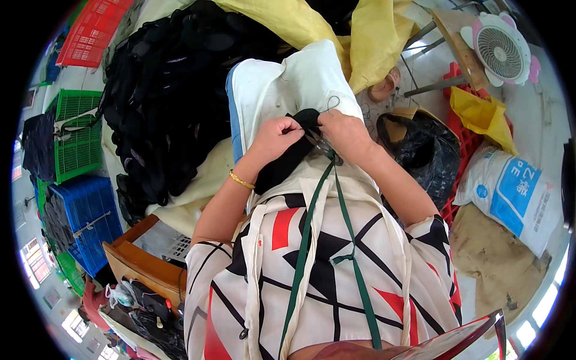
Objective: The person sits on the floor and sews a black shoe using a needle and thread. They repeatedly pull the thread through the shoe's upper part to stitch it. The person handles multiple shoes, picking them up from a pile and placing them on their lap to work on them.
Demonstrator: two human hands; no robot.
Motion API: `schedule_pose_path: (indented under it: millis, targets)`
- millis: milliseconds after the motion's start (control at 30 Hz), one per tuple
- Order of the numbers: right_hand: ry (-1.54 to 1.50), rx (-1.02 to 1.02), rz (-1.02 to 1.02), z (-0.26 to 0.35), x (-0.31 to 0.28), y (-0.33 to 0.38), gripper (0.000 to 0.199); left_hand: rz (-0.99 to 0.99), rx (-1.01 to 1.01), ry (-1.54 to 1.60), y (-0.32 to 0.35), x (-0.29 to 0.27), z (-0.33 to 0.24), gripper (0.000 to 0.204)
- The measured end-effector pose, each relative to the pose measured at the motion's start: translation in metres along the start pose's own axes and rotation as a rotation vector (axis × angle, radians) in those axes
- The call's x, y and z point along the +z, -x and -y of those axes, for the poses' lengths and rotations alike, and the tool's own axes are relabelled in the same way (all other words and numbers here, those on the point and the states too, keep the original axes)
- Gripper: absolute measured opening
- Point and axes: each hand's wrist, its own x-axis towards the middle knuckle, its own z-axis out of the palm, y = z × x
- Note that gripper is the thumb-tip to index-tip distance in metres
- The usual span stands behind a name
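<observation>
A soft black cloth piece [285,169] lies across my lap, its upper end raised between my hands; its exact kind is unclear. On its left side, my left hand [275,139] pinches the cloth with thumb and forefinger. Opposite, my right hand [346,135] is closed on the cloth's upper edge. Metal scissors [322,144] show partly under the right hand, at the end of a green cord [309,231] running down my front. A thin dark thread [333,99] loops above the right hand. White cloth [300,78] covers my lap.
A big heap of black cloth pieces [174,90] fills the left. Yellow sacks [375,42] lie ahead. To the right are a black-lined bag [420,150], a white printed sack [510,195] and a fan [499,49] on a stool. Blue [93,222] and green [78,144] crates stand far left.
</observation>
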Motion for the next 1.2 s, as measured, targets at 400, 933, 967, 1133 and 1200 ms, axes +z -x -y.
schedule_pose_path:
  millis: [400, 933, 967, 1133, 1200]
  targets:
    - [-1.908, 0.569, -0.337, -0.064, -0.055, 0.047, 0.008, -0.053, -0.142, -0.119, 0.009, 0.013, 0.003, 0.025]
    - [-0.979, 0.203, -0.130, 0.014, -0.055, 0.026, 0.043, -0.290, 0.544, -0.625, 0.062, 0.010, -0.068, 0.014]
    - [-0.750, 0.202, -0.090, 0.025, -0.058, 0.019, 0.049, -0.284, 0.490, -0.538, 0.063, 0.010, -0.066, 0.014]
    - [-0.682, 0.163, -0.254, 0.052, -0.055, 0.008, 0.048, -0.218, 0.141, 0.154, 0.069, 0.003, -0.039, 0.009]
    - [-0.640, 0.147, -0.288, 0.056, -0.052, 0.011, 0.047, -0.255, 0.117, 0.488, 0.072, 0.021, -0.072, 0.008]
